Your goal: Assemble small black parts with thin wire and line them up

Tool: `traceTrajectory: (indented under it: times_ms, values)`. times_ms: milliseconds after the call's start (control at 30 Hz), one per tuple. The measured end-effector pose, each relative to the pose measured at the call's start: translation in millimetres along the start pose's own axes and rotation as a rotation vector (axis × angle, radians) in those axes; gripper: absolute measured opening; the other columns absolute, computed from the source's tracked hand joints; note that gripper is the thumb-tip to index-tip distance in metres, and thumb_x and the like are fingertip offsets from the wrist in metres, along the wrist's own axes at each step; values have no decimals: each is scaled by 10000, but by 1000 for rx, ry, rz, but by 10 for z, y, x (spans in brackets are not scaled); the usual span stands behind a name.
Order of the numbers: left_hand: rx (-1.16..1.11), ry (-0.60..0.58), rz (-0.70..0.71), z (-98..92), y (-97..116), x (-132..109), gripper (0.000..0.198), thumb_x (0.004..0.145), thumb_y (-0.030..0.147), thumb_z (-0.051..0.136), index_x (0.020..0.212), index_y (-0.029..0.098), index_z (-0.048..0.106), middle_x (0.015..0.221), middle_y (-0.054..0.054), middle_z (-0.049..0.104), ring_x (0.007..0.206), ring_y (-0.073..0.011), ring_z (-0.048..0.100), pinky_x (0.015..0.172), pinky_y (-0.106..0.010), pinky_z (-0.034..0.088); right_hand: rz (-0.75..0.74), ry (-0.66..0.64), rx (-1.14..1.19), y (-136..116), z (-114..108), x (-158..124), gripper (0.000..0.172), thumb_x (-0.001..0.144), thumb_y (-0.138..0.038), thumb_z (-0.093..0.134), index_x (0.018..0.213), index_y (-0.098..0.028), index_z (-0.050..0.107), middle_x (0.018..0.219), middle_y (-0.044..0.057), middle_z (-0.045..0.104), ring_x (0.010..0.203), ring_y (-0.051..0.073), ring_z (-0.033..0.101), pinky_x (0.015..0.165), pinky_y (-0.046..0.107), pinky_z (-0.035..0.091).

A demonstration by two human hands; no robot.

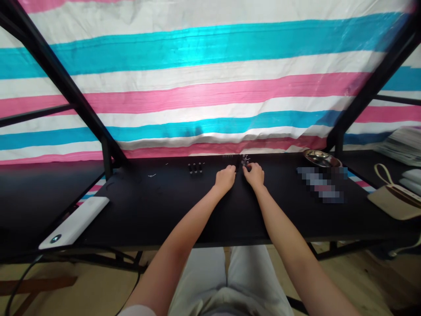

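Observation:
My left hand point(225, 179) rests at the far middle of the black table point(148, 210), its fingers curled closed. Anything inside it is hidden or too small to name. Just to its right, my right hand point(255, 175) has thumb and fingers drawn together at a cluster of small metallic pieces point(245, 159); what they pinch cannot be made out. A row of tiny pieces point(227, 156) lies behind my left hand at the back edge. Farther left are several short black pieces with pale ends point(195, 168), side by side.
A shiny metal dish point(322, 159) stands at the back right, near a blurred-out patch. A white oblong device point(75, 222) lies at the left edge. On the right are a beige pouch point(396, 201) and stacked papers point(403, 145). Black frame bars point(66, 79) rise before a striped sheet point(204, 52).

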State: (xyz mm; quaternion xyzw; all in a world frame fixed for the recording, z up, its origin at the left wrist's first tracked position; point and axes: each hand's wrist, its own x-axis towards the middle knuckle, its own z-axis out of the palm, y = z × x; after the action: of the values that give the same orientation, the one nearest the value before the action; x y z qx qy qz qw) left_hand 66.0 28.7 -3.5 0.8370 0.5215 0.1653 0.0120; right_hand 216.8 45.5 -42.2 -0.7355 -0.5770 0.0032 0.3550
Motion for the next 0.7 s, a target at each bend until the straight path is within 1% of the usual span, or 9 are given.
traceTrajectory:
  times_ms: [167, 367, 500, 600, 700]
  values:
    - [-109, 67, -12, -125, -141, -240, 162, 862, 290, 455, 983, 238, 550, 1001, -28, 596, 830, -174, 598, 682, -266, 428, -5, -4, 5, 12, 6, 3, 218, 794, -337, 491, 871, -169, 606, 938, 92, 591, 881, 230, 529, 714, 322, 364]
    - [-203, 162, -107, -281, -439, -486, 143, 834, 261, 494, 951, 241, 574, 947, -17, 622, 821, -157, 589, 683, -246, 414, -9, 11, 9, 15, 16, 3, 196, 793, -323, 484, 831, -177, 608, 929, 85, 593, 877, 230, 532, 706, 322, 370]
    - [-306, 267, -195, -298, -579, -526, 111, 796, 253, 534, 886, 220, 590, 871, -7, 643, 770, -146, 586, 678, -241, 419, -17, 26, 25, 20, 20, -2, 175, 795, -298, 469, 821, -182, 598, 914, 78, 592, 858, 218, 540, 710, 317, 382]
    - [-434, 327, -247, -295, -625, -510, 111, 777, 272, 547, 845, 200, 598, 806, -5, 648, 634, -118, 562, 639, -234, 426, -34, 36, 75, 25, 3, -14, 171, 790, -282, 460, 828, -175, 589, 900, 81, 599, 808, 203, 550, 709, 306, 394]
    - [-561, 368, -263, -296, -640, -506, 139, 762, 301, 557, 835, 188, 593, 786, -2, 646, 503, -85, 502, 573, -224, 423, -118, 6, 146, -3, -42, -44, 171, 792, -275, 452, 838, -172, 582, 870, 74, 614, 741, 184, 551, 702, 293, 406]
